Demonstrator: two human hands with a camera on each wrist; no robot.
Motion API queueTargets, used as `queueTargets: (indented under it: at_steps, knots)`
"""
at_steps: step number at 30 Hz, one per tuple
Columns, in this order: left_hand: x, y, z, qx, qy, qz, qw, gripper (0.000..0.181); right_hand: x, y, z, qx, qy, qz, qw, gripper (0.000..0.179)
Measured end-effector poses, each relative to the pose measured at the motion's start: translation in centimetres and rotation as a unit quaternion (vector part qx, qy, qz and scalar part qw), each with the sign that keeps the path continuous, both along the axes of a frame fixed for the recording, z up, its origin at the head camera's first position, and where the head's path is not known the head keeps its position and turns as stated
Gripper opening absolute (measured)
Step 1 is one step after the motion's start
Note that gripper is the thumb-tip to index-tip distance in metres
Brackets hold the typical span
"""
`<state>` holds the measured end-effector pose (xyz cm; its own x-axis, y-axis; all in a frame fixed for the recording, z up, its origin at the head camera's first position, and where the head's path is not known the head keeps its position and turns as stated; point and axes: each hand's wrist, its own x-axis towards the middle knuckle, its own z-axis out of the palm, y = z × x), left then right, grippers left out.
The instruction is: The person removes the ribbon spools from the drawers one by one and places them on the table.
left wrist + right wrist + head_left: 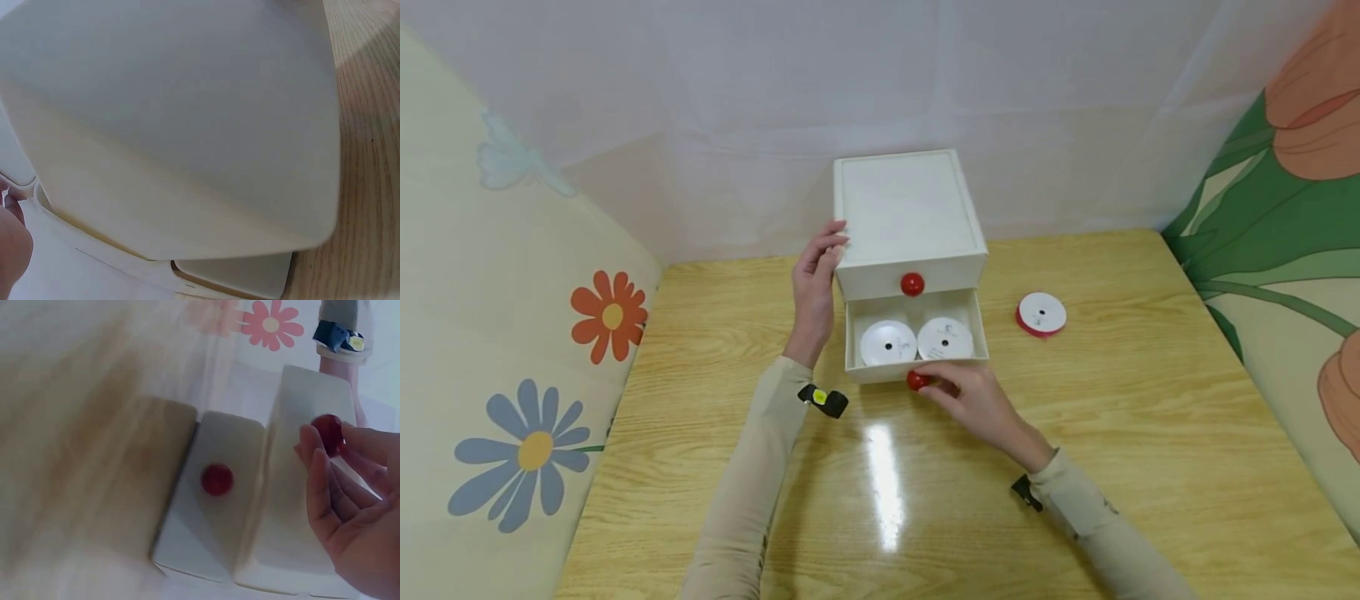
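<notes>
A small white drawer cabinet (898, 208) stands on the table with its lower drawer (880, 374) pulled out. Thumb and fingers of my right hand (977, 404) pinch the red knob (329, 434) of that drawer. My left hand (815, 287) rests against the cabinet's left side, fingertips at the top edge; only part of it shows in the left wrist view. Two round white spools (888, 342) with small centre holes lie side by side in the drawer. The upper drawer, with its own red knob (912, 284), is closed.
To the right of the cabinet, a white-faced spool of red ribbon (1042, 314) lies flat on the wooden table (1150, 400). A pale cloth (737, 125) hangs behind the cabinet. Panels with printed flowers (535, 450) stand on both sides.
</notes>
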<state>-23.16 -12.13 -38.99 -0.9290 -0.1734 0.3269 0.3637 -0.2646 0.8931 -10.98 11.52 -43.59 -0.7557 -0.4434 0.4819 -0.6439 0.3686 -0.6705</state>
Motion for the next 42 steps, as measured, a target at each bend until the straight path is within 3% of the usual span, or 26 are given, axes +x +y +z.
queueTargets:
  at_steps: [5, 13, 18, 29, 36, 42]
  knots:
    - [-0.1, 0.0, -0.1, -0.003, 0.001, 0.0, 1.0, 0.028, -0.4, 0.5, 1.7, 0.039, 0.051, 0.005, 0.998, 0.017]
    - [0.0, 0.0, 0.2, 0.003, 0.001, -0.002, 1.0, 0.028, -1.8, 1.2, 4.5, 0.001, 0.106, -0.007, 0.9943, 0.022]
    - [0.0, -0.1, 0.1, 0.009, -0.003, -0.001, 1.0, 0.027, -3.2, 1.1, 5.0, 0.03, 0.078, 0.003, 0.9965, 0.028]
    - [0.0, -0.1, -0.1, 0.002, -0.002, 0.001, 1.0, 0.028, -5.7, 0.4, 4.3, 0.113, 0.032, 0.048, 0.992, 0.04]
    - [0.1, -0.1, -0.1, 0.003, 0.002, -0.002, 1.0, 0.027, -7.3, 0.4, 4.6, 0.173, -0.058, 0.075, 0.9803, 0.051]
    - [0.1, -0.1, -0.2, -0.009, 0.005, -0.002, 0.9999, 0.026, -8.2, 0.1, 4.9, 0.2, -0.077, 0.112, 0.9704, 0.052]
